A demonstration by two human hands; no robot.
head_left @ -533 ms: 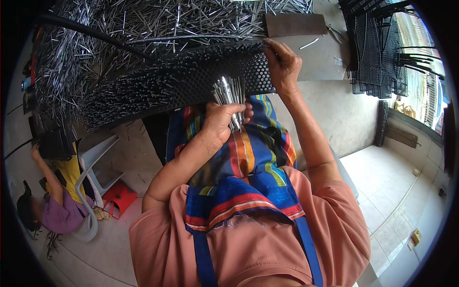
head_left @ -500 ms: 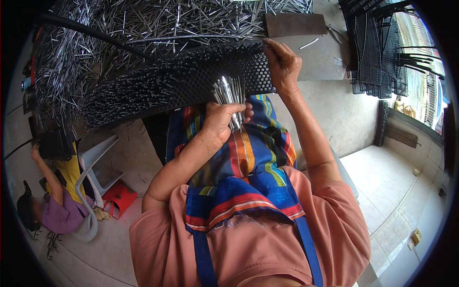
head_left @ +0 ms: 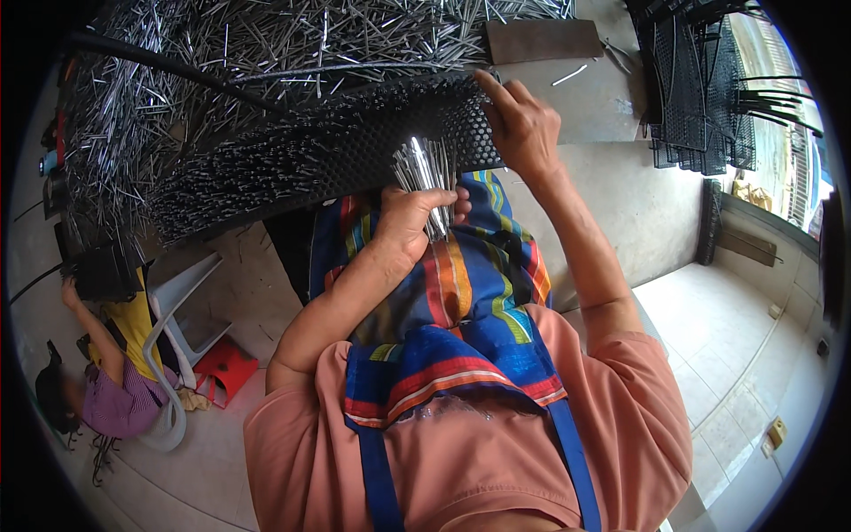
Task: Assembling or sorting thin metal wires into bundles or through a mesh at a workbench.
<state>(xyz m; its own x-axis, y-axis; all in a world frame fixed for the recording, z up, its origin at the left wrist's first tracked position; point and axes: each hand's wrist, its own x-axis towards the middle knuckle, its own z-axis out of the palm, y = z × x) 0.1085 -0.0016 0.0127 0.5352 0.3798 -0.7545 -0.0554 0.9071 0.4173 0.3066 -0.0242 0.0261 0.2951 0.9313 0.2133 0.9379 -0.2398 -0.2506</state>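
Note:
My left hand (head_left: 406,222) is closed round a bundle of thin, shiny metal strips (head_left: 425,173), which fan out at the top in front of my apron. Behind the bundle, a long black perforated plate (head_left: 470,133) lies across my lap and the table edge. Dark strips (head_left: 239,168) stand thickly in its holes over the left and middle; bare holes show toward the right end. At the far right corner of the plate is my right hand (head_left: 528,129), its fingers bent and drawn together, the index at the rim. Whatever its fingertips hold is hidden.
A large heap of loose metal strips (head_left: 266,40) covers the table behind the plate. Farther right lie a brown flat block (head_left: 542,42), pliers (head_left: 618,56) and one strip (head_left: 569,74). Black mesh panels (head_left: 691,89) hang at right. Another person (head_left: 124,390) works at far left.
My right hand has shifted slightly left, its index finger now lying farther over the plate's far corner. My left hand keeps the bundle in nearly the same place.

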